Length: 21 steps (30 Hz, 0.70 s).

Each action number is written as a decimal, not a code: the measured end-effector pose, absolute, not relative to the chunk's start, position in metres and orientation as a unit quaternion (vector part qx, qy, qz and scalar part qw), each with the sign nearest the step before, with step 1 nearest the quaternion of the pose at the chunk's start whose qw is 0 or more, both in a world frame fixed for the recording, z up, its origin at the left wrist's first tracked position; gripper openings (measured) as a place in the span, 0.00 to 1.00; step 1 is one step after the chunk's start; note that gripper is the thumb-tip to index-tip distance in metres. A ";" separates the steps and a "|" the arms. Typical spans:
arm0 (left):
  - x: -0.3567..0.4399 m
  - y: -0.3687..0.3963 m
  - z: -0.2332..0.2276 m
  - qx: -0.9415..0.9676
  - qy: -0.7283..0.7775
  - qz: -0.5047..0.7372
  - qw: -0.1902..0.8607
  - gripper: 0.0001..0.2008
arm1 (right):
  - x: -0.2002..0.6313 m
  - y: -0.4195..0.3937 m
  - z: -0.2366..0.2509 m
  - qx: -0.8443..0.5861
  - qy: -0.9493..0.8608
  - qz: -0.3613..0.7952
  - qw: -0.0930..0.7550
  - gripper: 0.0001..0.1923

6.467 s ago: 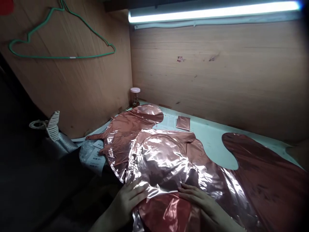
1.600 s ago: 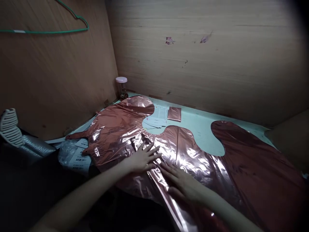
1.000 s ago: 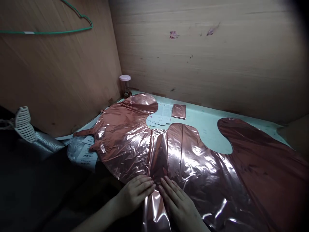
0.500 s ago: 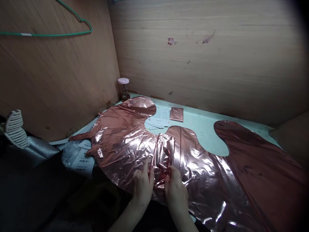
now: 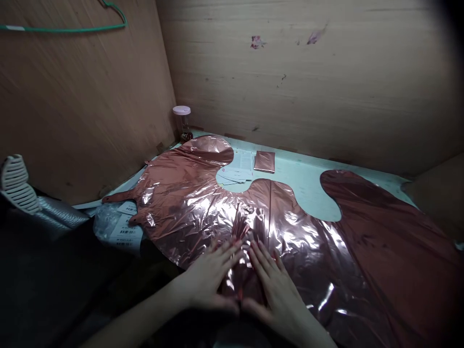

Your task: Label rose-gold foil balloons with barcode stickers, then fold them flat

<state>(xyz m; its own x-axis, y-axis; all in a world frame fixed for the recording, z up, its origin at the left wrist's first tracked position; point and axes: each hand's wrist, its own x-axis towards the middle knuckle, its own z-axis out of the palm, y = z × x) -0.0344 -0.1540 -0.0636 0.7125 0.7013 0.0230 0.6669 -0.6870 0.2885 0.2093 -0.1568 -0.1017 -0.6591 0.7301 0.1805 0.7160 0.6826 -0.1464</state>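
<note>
A large, flat rose-gold foil balloon (image 5: 174, 188) with curved lobes is spread over the pale tabletop. On it, in front of me, lies a narrower folded strip of the same shiny foil (image 5: 250, 217). My left hand (image 5: 212, 270) rests palm down on the left side of this strip, fingers stretched out. From the right, my right hand (image 5: 271, 280) also lies flat on the foil with its fingers spread. Both thumbs point inward near the front edge. Much of the folded piece is hidden under my hands.
Behind the balloon are a small folded foil packet (image 5: 265, 161) and white paper cards (image 5: 235, 175). A lidded jar (image 5: 183, 123) stands in the back corner. Left are a clear bag with barcode labels (image 5: 121, 232), a white slatted object (image 5: 18, 183) and a green hanger (image 5: 72, 30). Wooden walls enclose the table.
My hands went from pinching the folded foil's sides to lying flat with spread fingers. The strip now sits flatter. The camera view has tilted slightly down.
</note>
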 end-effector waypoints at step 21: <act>-0.022 -0.187 -0.108 0.830 0.410 0.367 0.091 0.13 | 0.234 -0.169 -0.094 -0.316 -0.921 0.146 0.173 0.34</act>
